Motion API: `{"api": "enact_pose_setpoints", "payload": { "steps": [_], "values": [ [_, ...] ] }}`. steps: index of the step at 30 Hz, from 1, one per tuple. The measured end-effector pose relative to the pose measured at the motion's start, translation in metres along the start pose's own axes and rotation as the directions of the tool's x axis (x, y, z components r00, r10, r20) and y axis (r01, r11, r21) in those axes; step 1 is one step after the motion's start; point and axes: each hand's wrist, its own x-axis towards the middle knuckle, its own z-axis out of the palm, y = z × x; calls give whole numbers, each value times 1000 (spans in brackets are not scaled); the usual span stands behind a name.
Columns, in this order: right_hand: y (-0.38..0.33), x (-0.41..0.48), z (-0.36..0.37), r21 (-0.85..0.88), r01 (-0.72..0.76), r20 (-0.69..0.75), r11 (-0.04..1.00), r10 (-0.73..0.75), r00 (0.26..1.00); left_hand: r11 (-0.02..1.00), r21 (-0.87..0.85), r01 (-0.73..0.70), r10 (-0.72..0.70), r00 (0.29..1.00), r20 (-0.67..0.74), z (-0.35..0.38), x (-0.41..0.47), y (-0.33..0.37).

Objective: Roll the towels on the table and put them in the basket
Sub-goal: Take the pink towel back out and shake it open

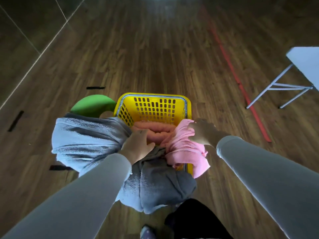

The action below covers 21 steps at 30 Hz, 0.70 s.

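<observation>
Left hand point(138, 145) grips a bunched grey towel point(82, 135); right hand point(202, 133) curls over a pink towel point(183, 147). Both towels drape from the yellow basket point(155, 107); a rolled peach towel point(151, 131) lies between the hands.

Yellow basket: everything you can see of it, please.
The yellow basket looks like rigid plastic: rectangular, open-topped, walls pierced with rows of slots, a thin grey line running inside its rim. It sits upright. A rolled peach towel lies inside; a grey towel drapes over its left and near sides, a pink towel over its right rim. Whether it rests on the floor is unclear.
</observation>
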Motion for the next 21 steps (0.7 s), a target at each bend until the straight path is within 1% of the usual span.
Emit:
{"api": "enact_pose_setpoints", "payload": {
  "steps": [2, 6, 10, 13, 15, 17, 20, 21],
  "values": [
    [10, -1, 4, 5, 35, 43, 999, -35, 998, 1000, -16, 26, -26, 1000, -2, 7, -6, 12],
    [34, 8, -2, 34, 169, 80, 985, -171, 982, 993, -57, 107, -108, 994, -31, 22, -10, 42],
    [54, 25, -9, -3, 280, 48, 960, -279, 959, 962, -135, 235, -241, 970, -27, 40, -7, 78],
    [71, 39, -1, 17, 367, 26, 930, -367, 930, 918, -227, 324, -336, 942, -12, 63, -3, 108],
    [79, 47, 5, 81, 424, 25, 902, -428, 904, 891, -241, 385, -398, 917, -7, 81, 1, 129],
    [87, 58, 16, 156, 445, 48, 882, -457, 888, 874, -224, 431, -442, 897, -1, 100, 4, 148],
    [89, 71, 34, 352, 370, 117, 860, -432, 894, 836, -215, 504, -516, 856, 1, 117, 3, 170],
    [90, 80, 45, 398, 366, 101, 841, -436, 894, 822, -219, 525, -541, 841, -16, 121, 3, 174]
  ]
}}
